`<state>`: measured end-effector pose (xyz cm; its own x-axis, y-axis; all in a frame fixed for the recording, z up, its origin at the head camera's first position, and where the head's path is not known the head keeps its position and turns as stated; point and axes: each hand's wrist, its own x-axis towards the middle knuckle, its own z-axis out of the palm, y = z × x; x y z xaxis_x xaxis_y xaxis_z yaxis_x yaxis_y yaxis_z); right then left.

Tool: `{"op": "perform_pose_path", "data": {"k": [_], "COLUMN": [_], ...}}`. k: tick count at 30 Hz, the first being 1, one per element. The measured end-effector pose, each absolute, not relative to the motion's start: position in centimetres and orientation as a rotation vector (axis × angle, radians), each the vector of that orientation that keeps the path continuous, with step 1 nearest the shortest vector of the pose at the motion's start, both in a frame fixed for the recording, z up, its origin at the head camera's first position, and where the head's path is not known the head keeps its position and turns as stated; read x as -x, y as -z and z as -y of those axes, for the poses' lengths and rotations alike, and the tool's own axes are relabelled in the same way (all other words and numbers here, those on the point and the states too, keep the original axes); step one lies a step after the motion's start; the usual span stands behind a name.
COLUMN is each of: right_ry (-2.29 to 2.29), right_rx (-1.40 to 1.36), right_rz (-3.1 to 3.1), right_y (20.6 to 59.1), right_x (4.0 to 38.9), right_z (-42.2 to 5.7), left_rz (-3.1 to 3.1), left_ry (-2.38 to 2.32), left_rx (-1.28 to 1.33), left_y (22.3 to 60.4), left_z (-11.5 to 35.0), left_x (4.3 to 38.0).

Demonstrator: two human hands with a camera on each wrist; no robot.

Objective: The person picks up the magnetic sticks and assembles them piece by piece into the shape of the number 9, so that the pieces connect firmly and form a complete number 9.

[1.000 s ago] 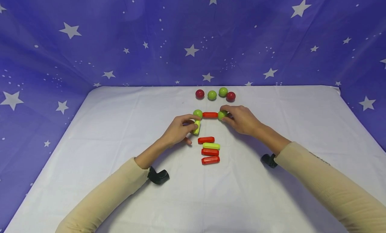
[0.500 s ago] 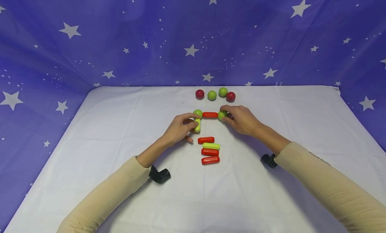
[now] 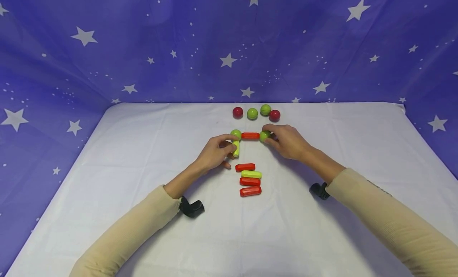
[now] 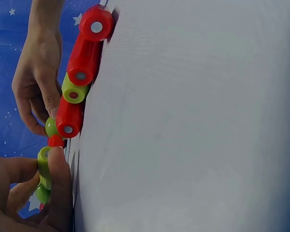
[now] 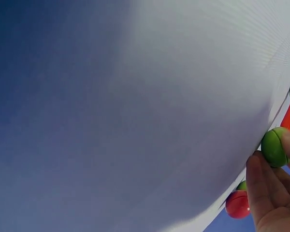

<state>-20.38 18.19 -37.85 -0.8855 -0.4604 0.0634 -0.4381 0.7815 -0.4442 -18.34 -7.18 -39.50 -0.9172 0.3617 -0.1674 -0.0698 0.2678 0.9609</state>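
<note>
My left hand (image 3: pixel 216 151) pinches a yellow-green magnetic stick (image 3: pixel 236 150) between thumb and fingers. That stick's far end meets the left green ball (image 3: pixel 235 133); whether they touch is partly hidden by my fingers. From this ball a red magnetic stick (image 3: pixel 250 136) runs sideways to another green ball (image 3: pixel 263 136). My right hand (image 3: pixel 287 142) grips that second ball, seen closer as a green ball (image 5: pixel 273 149) with a seam in the right wrist view. In the left wrist view, the held yellow-green stick (image 4: pixel 44 169) sits between thumb and fingertips.
Nearer the body lie several loose sticks, among them a yellow-green stick (image 3: pixel 251 174) and a red stick (image 3: pixel 250 191). Behind the joined pieces sit loose balls, including a red ball (image 3: pixel 237 112) and a green ball (image 3: pixel 252 113). A white cloth (image 3: pixel 143 157) covers the table.
The yellow-green stick in my left hand has turned from a slant to nearly straight and shifted slightly toward the left green ball. My right hand stays on its ball.
</note>
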Motion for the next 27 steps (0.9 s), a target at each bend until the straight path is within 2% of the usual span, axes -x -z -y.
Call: {"op": "perform_pose_path", "data": {"k": [27], "right_ry": [0.693], "right_rx": [0.693], "right_rz": [-2.914], "right_y": [37.62], "right_x": [20.47], "right_z": [-18.2], "left_rz": [-2.325], "left_ry": [-1.625], "left_rx": [-0.234], "left_y": [39.47], "left_z": [6.92], "left_x": [18.33]}}
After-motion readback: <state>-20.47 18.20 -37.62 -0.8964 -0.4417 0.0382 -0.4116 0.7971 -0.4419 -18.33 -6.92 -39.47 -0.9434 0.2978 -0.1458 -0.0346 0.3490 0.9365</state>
